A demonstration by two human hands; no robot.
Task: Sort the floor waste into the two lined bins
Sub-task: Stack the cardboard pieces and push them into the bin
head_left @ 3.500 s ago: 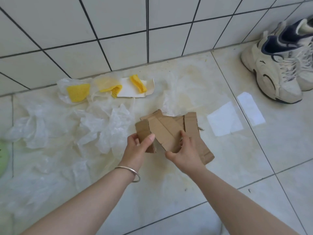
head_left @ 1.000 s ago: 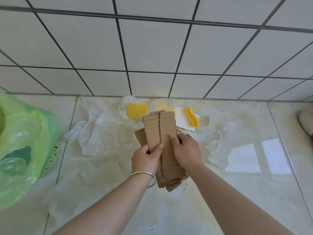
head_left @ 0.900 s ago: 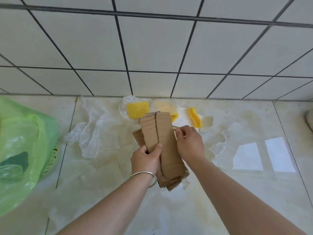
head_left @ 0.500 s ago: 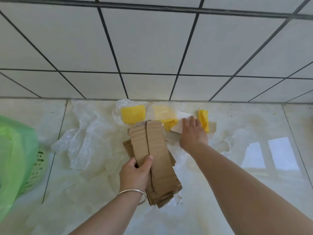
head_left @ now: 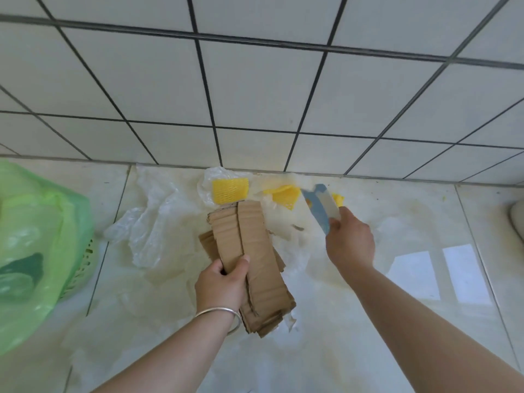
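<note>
Left hand was clamped on a stack of folded brown cardboard strips, thumb across the front face, remaining fingers wrapped behind and hidden. Left forearm came up from the bottom edge, angled toward upper right, silver bangle on the wrist. The cardboard stood roughly upright, tilted slightly, top end toward the wall, held above the floor.

Right hand was raised further forward and to the right, back of hand to the camera, fingers pinched shut on the lower end of a flat blue-and-white card piece. The card pointed up and left toward the wall base, blurred, print unreadable. Right forearm ran in from the lower right corner.

Floor waste remained along the wall base: a yellow foam net inside clear plastic, a second yellow foam net just right of it, a yellow scrap partly behind the card. Crumpled clear plastic film lay spread left of the cardboard and under both hands.

Green-lined bin stood at the left edge, green basket wall showing under the liner, clear plastic visible inside. Only one bin in frame. White tiled wall behind.
</note>
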